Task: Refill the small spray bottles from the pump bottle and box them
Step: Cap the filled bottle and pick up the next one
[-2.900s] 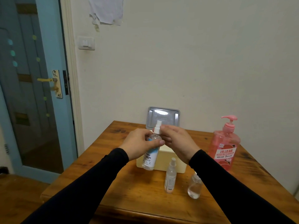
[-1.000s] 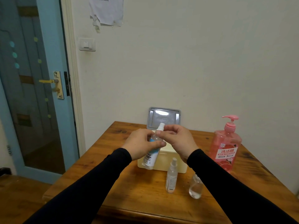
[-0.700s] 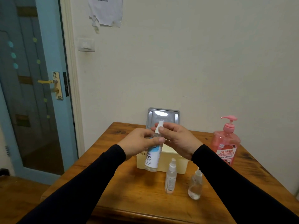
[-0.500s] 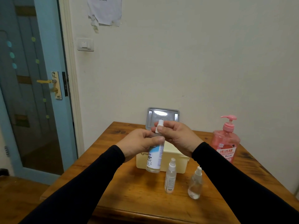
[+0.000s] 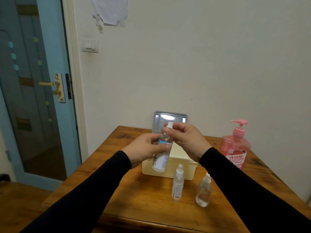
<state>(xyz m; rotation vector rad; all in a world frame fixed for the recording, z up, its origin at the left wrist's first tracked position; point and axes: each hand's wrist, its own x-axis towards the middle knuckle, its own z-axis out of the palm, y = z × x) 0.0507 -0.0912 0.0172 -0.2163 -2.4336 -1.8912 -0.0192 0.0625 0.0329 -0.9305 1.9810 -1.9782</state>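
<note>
My left hand (image 5: 146,149) grips a clear spray bottle with a blue-and-white label (image 5: 161,159), held upright above the table in front of the box. The fingers of my right hand (image 5: 184,140) pinch its white spray cap (image 5: 169,124). Behind the held bottle sits a cream box (image 5: 185,169) with its grey lid (image 5: 170,117) standing open. A slim spray bottle (image 5: 178,182) and a rounder clear one (image 5: 204,190) stand on the table in front of the box. The pink pump bottle (image 5: 236,147) stands at the right.
The wooden table (image 5: 143,199) stands against a white wall. A blue door (image 5: 33,89) with a brass handle is at the left. The table's front edge runs just below my forearms.
The held bottle has gone from tilted to nearly upright and risen slightly, with my right fingers staying on its cap. The other bottles have not moved.
</note>
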